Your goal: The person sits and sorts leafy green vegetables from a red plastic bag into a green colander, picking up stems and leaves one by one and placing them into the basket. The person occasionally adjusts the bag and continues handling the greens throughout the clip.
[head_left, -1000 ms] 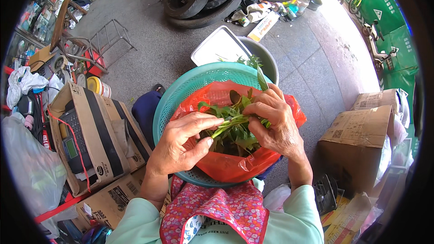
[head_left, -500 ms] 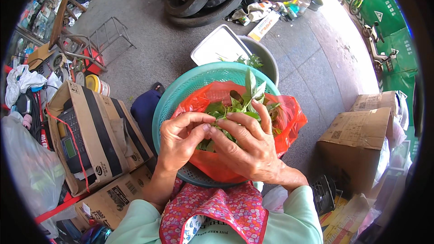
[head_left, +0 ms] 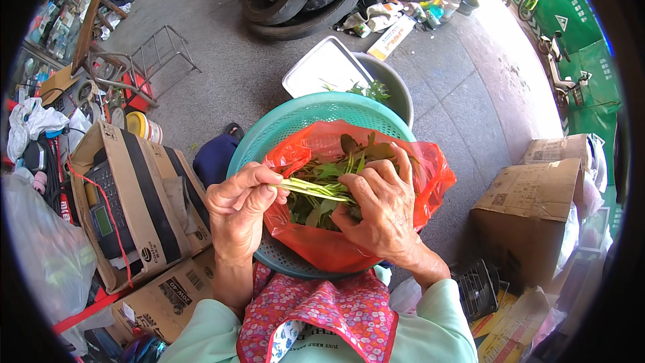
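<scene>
My left hand point(head_left: 238, 205) pinches a small bunch of pale green stems point(head_left: 312, 189) between thumb and fingers. The stems stretch rightward to the bent fingertips of my right hand point(head_left: 383, 212), which close over their far end; the exact grip there is partly hidden. Below both hands, leafy greens point(head_left: 328, 169) fill an open red plastic bag point(head_left: 322, 245). That bag sits inside a round green plastic colander point(head_left: 269, 128) in front of my floral apron point(head_left: 322, 309).
Beyond the colander, a white tray point(head_left: 322, 70) rests on a grey basin point(head_left: 401, 87) with some leaves. Old tires point(head_left: 299, 10) are piled at the far side. Cardboard boxes stand on the left point(head_left: 144, 202) and right point(head_left: 524, 195). A metal rack point(head_left: 164, 54) lies at the upper left.
My hands, close together before, have moved apart. The left has shifted left with the stems, now stretched out in view. The upright leafy sprig above the right hand is lowered.
</scene>
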Available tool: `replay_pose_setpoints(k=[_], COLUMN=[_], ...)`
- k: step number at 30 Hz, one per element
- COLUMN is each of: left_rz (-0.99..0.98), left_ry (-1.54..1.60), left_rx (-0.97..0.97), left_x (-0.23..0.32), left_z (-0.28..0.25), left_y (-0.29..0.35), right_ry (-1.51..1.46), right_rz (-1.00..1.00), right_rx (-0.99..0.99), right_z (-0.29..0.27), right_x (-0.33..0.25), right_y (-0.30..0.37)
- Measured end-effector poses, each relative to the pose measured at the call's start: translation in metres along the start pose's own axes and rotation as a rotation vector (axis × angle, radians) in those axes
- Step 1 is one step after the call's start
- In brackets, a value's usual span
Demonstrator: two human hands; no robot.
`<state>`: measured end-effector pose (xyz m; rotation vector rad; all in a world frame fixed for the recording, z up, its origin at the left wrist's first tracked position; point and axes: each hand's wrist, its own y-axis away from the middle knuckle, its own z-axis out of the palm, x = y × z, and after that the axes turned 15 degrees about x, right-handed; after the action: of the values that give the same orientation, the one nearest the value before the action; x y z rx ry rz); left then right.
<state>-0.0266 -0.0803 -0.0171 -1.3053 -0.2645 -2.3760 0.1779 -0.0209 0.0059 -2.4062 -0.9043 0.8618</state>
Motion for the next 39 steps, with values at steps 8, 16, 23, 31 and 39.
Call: replay_pose_setpoints(k=[8, 16, 23, 31, 39], left_rz=[0.077, 0.155, 0.342, 0.718, 0.604], left_ry=[0.270, -0.110, -0.642, -0.676, -0.677], left_rx=[0.020, 0.244, -0.051, 0.035, 0.069], left_x=[0.013, 0.002, -0.004, 0.002, 0.003], left_z=[-0.015, -0.002, 0.043, 0.072, 0.068], left_y=[-0.008, 0.001, 0.002, 0.013, 0.018], right_ry=[0.112, -0.032, -0.529, -0.514, -0.264], right_rz=[0.075, 0.114, 0.296, 0.413, 0.135], right_rx=[-0.115, -0.148, 0.022, 0.049, 0.180], right_z=[-0.001, -0.026, -0.038, -0.015, -0.011], right_x=[0.024, 0.014, -0.008, -0.007, -0.013], right_y=[0.014, 0.000, -0.021, 0.002, 0.001])
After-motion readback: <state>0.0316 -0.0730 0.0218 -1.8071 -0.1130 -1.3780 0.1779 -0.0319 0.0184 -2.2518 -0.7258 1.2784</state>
